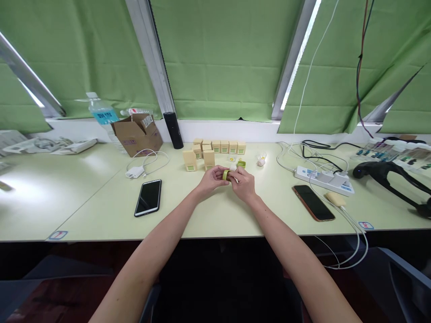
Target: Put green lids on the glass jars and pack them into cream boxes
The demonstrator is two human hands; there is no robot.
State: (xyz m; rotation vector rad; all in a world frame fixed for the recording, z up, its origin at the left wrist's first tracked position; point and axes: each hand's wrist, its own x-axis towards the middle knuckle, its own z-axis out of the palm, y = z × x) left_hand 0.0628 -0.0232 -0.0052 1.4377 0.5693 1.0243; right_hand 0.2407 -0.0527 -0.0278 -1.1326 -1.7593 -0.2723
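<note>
Over the middle of the table, my left hand (pixel 213 180) has its thumb and fingers closed around a small yellow-green ring-shaped piece (pixel 226 175). My right hand (pixel 243 181) meets it from the other side, its fingertips pinched at the same piece; exactly where they touch is hidden. Just beyond my right fingers sits a green open piece (pixel 241 164), and a small white item (pixel 232 167) shows beside it. A clear plastic piece (pixel 232 158) with a yellow spot lies behind. Small tan boxes (pixel 224 146) with green labels stand in a group, two of them (pixel 209 159) nearer my left hand.
Another clear and white piece (pixel 261 159) lies to the right. A white phone (pixel 148 197) and white charger (pixel 135 171) lie left; a dark phone (pixel 313 202), power strip (pixel 323 179) and cables lie right. A cardboard box (pixel 138 134) and black cylinder (pixel 173 130) stand behind.
</note>
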